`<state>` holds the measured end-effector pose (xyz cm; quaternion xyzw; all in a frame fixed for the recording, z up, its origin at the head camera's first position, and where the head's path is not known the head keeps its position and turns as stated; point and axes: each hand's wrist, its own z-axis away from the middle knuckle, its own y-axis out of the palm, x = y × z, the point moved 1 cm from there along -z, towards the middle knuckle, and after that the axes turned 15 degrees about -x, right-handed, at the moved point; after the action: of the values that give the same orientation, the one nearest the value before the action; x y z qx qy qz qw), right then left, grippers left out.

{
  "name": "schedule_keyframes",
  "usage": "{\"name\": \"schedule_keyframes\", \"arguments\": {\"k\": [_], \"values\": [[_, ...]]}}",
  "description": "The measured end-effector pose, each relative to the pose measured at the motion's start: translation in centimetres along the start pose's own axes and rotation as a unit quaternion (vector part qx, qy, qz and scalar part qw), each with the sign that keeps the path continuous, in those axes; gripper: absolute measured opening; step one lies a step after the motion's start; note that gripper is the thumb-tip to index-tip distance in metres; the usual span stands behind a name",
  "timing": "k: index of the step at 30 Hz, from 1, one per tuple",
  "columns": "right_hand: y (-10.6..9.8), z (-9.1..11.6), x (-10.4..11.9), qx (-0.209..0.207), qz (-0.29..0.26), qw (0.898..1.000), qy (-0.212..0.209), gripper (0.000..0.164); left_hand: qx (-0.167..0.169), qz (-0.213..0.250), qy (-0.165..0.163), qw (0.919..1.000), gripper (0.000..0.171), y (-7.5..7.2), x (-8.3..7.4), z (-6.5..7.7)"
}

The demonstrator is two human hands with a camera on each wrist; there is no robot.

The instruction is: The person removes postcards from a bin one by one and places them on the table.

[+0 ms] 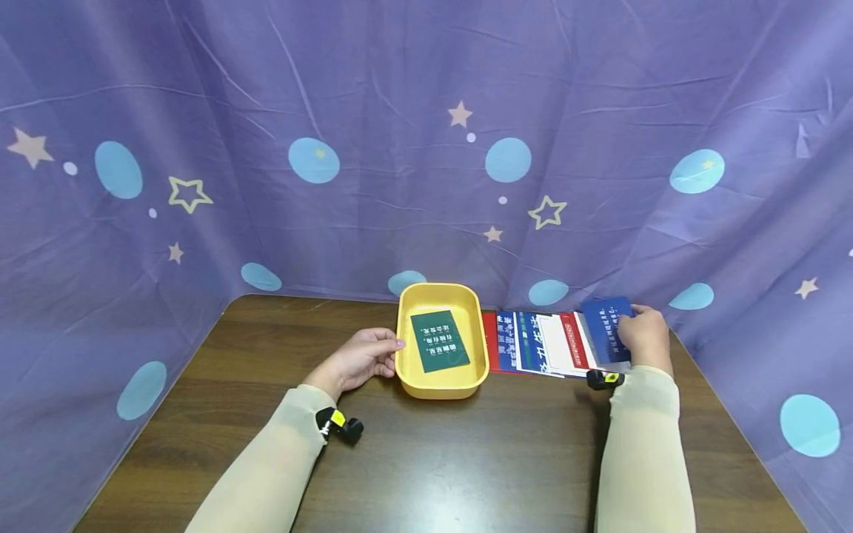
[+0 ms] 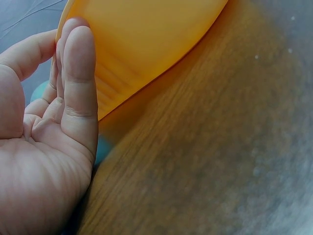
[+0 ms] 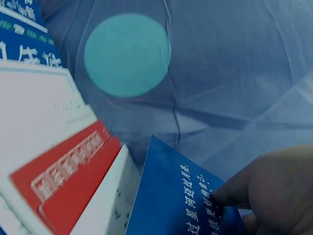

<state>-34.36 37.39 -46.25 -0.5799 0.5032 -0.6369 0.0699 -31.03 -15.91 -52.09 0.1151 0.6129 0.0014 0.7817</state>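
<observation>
My left hand [image 1: 365, 357] grips the left rim of a yellow plastic tray [image 1: 443, 390], thumb on the inner side and fingers outside. Inside the tray a dark green card [image 1: 440, 340] with white writing lies flat. At the right, my right hand [image 1: 646, 339] pinches a blue card [image 1: 606, 331] with white writing, the thumb on its printed face. That card overlaps the right end of a row of fanned cards [image 1: 533, 344] in blue, white and red. The right wrist view shows the blue card [image 3: 171, 196] tilted beside a white card [image 3: 110, 196].
The wooden table [image 1: 426, 459] carries everything and ends at a purple curtain [image 1: 400, 222] with stars and blue ovals. The curtain also runs along both sides. The card row begins right at the tray's right wall.
</observation>
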Motion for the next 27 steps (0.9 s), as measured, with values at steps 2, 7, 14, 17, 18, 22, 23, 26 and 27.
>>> {"name": "schedule_keyframes", "arguments": {"k": [2,7,14,17,18,22,23,26,27], "values": [[0.2,-0.1,-0.6,0.009,0.002,1.0,0.014,0.058,-0.002,-0.002,-0.001,1.0,0.011,-0.1,0.0,0.0],[0.8,-0.4,-1.7,0.032,0.013,0.998,0.049,0.061,-0.004,-0.002,-0.004,1.0,0.01,-0.1,0.1,-0.1],[1.2,-0.6,-2.2,0.042,0.042,0.998,0.031,0.066,-0.003,-0.002,-0.001,1.0,0.011,0.0,-0.1,-0.1],[1.3,-0.3,-2.2,0.053,0.057,0.997,0.029,0.078,-0.003,-0.005,-0.001,1.0,0.012,0.0,-0.1,-0.1],[1.4,-0.2,-2.1,0.057,0.06,0.996,0.034,0.083,-0.003,-0.005,-0.002,1.0,0.012,0.0,-0.1,-0.1],[1.4,0.5,-2.0,0.066,0.078,0.994,0.045,0.094,-0.004,-0.004,-0.004,1.0,0.011,0.0,0.0,-0.2],[1.4,0.6,-2.0,0.067,0.081,0.993,0.051,0.096,-0.005,-0.004,-0.005,1.0,0.011,0.0,0.0,-0.1],[1.4,1.0,-1.8,0.067,0.101,0.991,0.057,0.098,-0.006,-0.001,-0.008,1.0,0.01,0.0,-0.1,-0.1],[1.4,1.1,-1.8,0.068,0.106,0.99,0.059,0.1,-0.006,-0.001,-0.008,0.9999,0.01,0.0,-0.1,-0.1]]}}
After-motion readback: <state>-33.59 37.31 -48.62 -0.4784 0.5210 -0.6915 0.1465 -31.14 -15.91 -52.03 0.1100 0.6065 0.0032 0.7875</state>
